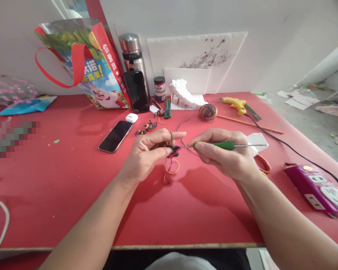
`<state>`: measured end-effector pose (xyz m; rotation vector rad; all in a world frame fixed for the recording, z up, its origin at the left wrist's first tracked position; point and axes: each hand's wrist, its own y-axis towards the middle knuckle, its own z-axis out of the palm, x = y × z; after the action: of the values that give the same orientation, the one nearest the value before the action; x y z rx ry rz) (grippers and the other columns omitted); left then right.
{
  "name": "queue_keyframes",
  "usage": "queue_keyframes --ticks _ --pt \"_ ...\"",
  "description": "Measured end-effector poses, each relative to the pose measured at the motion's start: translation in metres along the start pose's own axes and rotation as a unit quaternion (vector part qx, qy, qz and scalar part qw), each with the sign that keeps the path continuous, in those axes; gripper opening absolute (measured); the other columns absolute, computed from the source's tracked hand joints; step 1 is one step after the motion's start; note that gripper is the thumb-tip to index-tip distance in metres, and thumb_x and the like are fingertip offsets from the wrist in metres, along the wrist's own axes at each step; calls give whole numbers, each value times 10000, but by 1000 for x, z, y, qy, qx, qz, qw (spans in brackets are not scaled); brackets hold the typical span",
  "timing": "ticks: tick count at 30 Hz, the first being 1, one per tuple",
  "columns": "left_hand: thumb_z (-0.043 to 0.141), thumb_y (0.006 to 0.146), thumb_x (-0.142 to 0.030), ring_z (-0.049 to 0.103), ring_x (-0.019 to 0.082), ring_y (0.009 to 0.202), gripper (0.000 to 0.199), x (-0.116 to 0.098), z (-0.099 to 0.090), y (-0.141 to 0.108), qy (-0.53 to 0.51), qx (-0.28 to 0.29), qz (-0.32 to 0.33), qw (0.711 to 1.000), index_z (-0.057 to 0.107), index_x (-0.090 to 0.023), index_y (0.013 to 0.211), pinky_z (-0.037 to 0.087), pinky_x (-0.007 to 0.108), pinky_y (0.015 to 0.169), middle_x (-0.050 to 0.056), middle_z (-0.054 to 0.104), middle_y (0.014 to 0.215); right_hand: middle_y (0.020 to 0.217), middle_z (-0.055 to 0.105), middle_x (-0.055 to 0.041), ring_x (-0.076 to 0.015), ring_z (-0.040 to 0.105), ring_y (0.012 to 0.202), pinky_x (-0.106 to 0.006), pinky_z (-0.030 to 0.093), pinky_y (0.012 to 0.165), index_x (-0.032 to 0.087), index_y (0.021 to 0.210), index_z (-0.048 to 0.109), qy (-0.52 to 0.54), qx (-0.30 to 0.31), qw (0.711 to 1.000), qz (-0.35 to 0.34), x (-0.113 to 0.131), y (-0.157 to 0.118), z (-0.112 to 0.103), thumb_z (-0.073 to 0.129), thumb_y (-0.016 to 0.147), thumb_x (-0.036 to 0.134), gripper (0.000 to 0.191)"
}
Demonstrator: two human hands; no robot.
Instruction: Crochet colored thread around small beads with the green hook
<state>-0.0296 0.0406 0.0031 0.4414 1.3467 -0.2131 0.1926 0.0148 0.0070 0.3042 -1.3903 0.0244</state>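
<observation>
My left hand (pixel 150 152) pinches a small multicoloured crochet piece (pixel 173 151) between thumb and fingers, its index finger stretched out with a strand of yarn looped round it. Loose yarn ends (pixel 171 168) dangle below the piece. In my right hand (pixel 225 152) is a crochet hook with a green handle (pixel 226 145); its thin metal tip reaches to the crochet piece. Behind the hands lies a ball of variegated yarn (pixel 208 111), with a strand running from it toward the piece. Another small crocheted strip (pixel 145 128) rests beyond my left hand.
On the red table (pixel 81 202), a phone (pixel 116 136), earbud case (pixel 132 118), gift bag (pixel 101 71), upright phone (pixel 136 92), flask (pixel 131 45) and jar (pixel 159 89) stand left and behind. Right are a yellow glue gun (pixel 235 105), its black cable and a purple power strip (pixel 317 187).
</observation>
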Motion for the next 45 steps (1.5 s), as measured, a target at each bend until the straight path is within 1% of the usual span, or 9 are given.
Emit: queue_keyframes --ticks 8,15,19,24,27,30,33,39,45 --pt "788 654 -116 575 130 767 366 0 5 2 -105 -33 -46 993 935 -316 922 507 226 643 31 652 772 503 490 55 -68 380 444 -224 278 431 159 844 844 47 12 999 1 0 0 5 850 894 275 126" --pt "817 662 -123 612 97 721 363 2 4 2 -150 -30 -60 986 935 -290 963 539 180 626 32 706 808 506 503 49 -78 374 436 -228 262 408 166 833 811 47 -5 998 30 -4 1 7 913 820 441 293" --pt "817 812 -122 655 105 803 362 4 4 0 -26 -42 26 998 917 -312 1103 583 199 746 19 708 890 567 584 16 -103 434 477 -264 343 445 189 864 832 -91 -53 992 -66 -3 -4 8 830 915 346 165" --pt "759 911 -131 635 120 782 424 -1 8 -4 109 -74 71 989 860 -294 1290 583 249 796 1 682 850 659 687 -6 -123 521 520 -295 441 543 238 907 814 -301 -53 921 -240 3 -13 14 733 941 156 120" --pt "736 936 -163 622 136 786 404 -4 11 -6 149 -84 79 982 850 -267 1309 579 261 777 5 660 831 686 701 -12 -132 542 545 -289 449 555 251 955 785 -363 -35 885 -288 4 -14 17 675 972 125 168" --pt "704 957 -172 603 140 796 401 -5 10 -7 175 -76 101 977 843 -268 1320 575 266 778 10 642 849 689 699 -12 -132 554 556 -278 445 551 237 982 765 -376 -31 872 -313 4 -14 18 646 991 113 172" --pt "686 957 -159 586 133 787 401 -6 9 -7 215 -70 126 966 842 -260 1312 553 249 736 13 623 877 679 692 -4 -122 544 541 -270 428 536 237 979 772 -370 -36 876 -309 3 -14 17 658 980 104 175" --pt "637 947 -106 493 91 660 284 -11 12 -8 271 -59 152 949 880 -221 1038 464 228 600 17 647 903 676 709 -10 -122 488 483 -294 419 512 262 964 817 -364 -61 886 -280 0 -15 15 699 973 186 141" --pt "660 914 -124 544 136 744 388 -5 7 -7 201 -70 119 970 877 -273 1199 499 273 690 14 655 865 649 699 -17 -126 477 471 -308 432 508 259 931 848 -336 -63 905 -252 -1 -16 13 724 957 222 132"
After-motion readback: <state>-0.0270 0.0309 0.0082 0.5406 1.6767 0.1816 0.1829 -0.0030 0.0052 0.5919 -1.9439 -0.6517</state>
